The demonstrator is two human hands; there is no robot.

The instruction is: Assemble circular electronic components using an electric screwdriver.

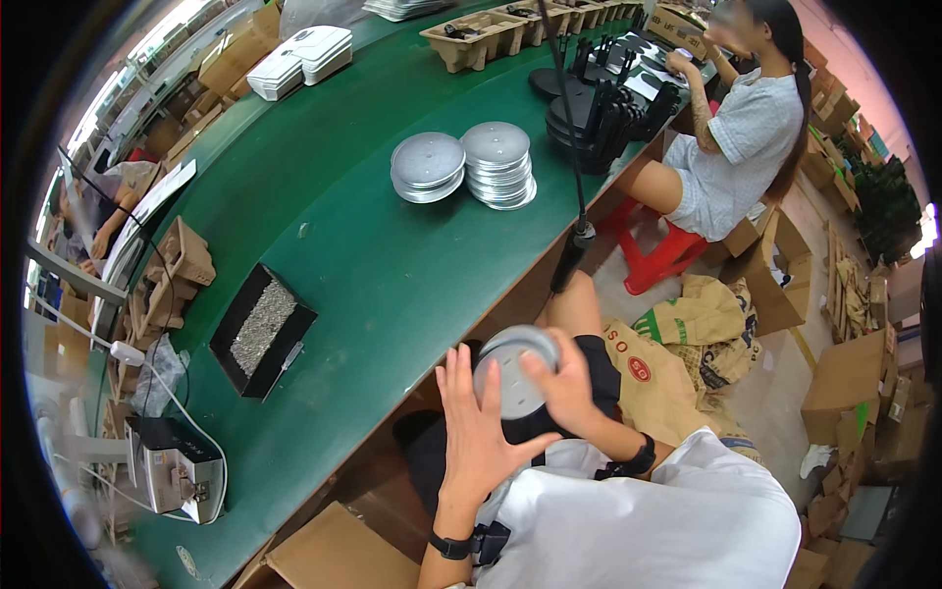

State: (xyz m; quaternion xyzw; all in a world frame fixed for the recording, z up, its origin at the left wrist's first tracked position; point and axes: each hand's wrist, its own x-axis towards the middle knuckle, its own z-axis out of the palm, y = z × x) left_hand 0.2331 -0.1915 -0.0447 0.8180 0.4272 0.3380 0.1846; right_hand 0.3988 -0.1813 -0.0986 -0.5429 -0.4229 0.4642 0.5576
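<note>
Between the right hand's [571, 391] bent fingers, a smooth, round grey disc [518, 395] is gripped, beside the green counter [373, 294]; at its eight o'clock the left hand [479, 440] is splayed wide. Toward twelve, shiny metal plates [498, 167] are stacked.

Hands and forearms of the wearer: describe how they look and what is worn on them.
The left hand and right hand are ungloved. Each wrist carries a black band, left and right, with a blocky dark piece beside it. The top is plain white.
</note>
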